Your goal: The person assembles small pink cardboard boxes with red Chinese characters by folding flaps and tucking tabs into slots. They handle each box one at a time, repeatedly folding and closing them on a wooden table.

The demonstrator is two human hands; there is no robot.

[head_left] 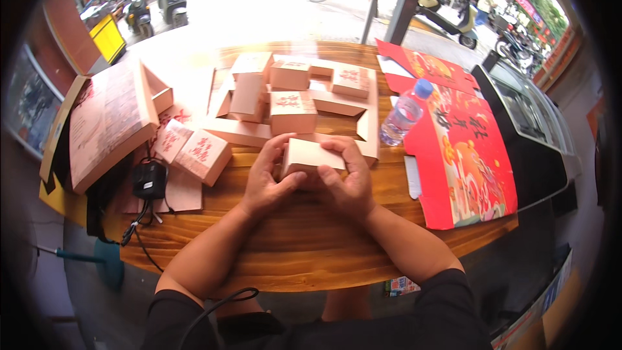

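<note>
Both hands, the left hand (pixel 269 178) and the right hand (pixel 346 178), gripped 1 small pink box (pixel 311 157) between them above the wooden table (pixel 298 246), just before a heap of similar boxes (pixel 291 91) and near a water bottle (pixel 403 113).

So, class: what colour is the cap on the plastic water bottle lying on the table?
Blue. The bottle is clear, and its cap shows best in the head view, beside the red printed sheets.

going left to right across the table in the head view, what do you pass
large flat carton → black power adapter → left hand → small box held in both hands → right hand → water bottle → red printed sheet
</note>
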